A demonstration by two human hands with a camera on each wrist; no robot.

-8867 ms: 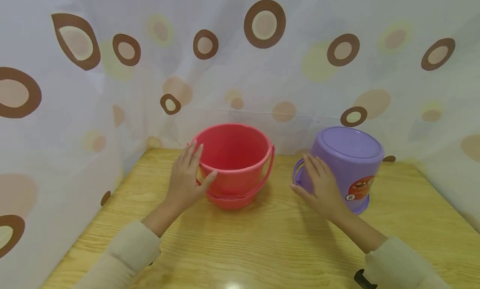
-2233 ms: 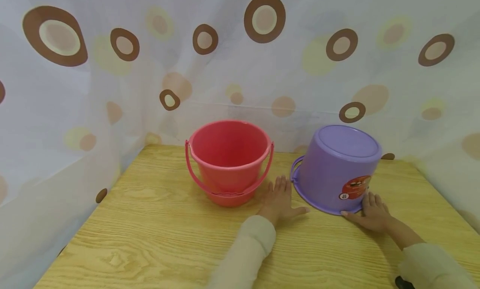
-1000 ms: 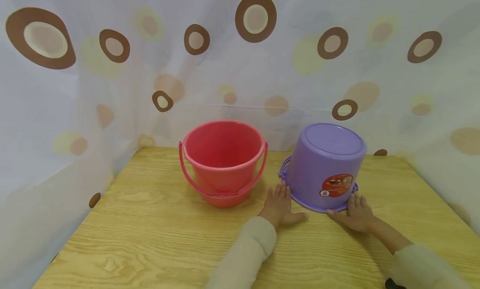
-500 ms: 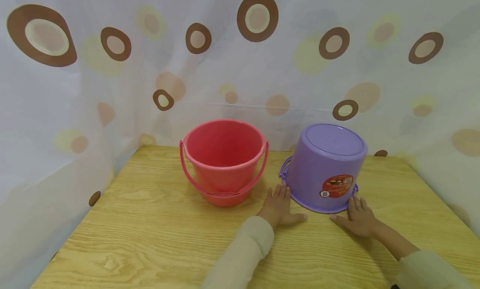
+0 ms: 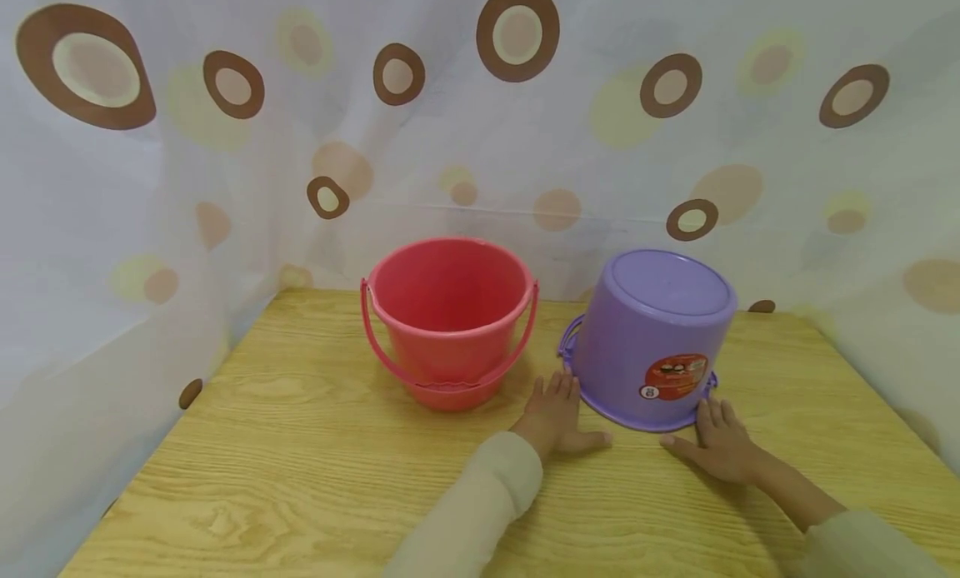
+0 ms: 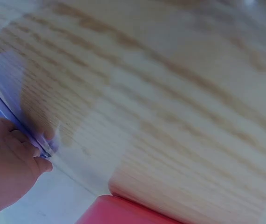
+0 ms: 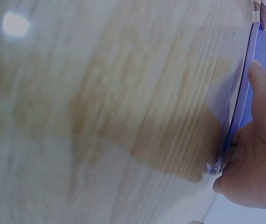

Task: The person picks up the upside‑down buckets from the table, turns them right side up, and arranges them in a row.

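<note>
Upside down on the table stands a purple bucket (image 5: 645, 345), base up, with a red label on its side. My left hand (image 5: 557, 418) is at the bucket's front left, fingers straight and fingertips right at the rim, thumb spread toward the right. On the opposite side my right hand (image 5: 723, 446) mirrors it, straight fingers by the rim and handle joint. The right wrist view has that hand (image 7: 261, 154) close along the purple rim. A red bucket (image 5: 446, 361) stands upright to the left, mouth up, its handle hanging down in front.
Both buckets stand on a wood-grain table (image 5: 300, 478). A white sheet (image 5: 420, 161) with brown ring and dot patterns rises behind it and at both sides. The red bucket is just left of my left hand.
My left hand has gone from the red bucket to the purple one, and my right hand to its right side. The purple bucket has shifted slightly left; lately the hands barely move.
</note>
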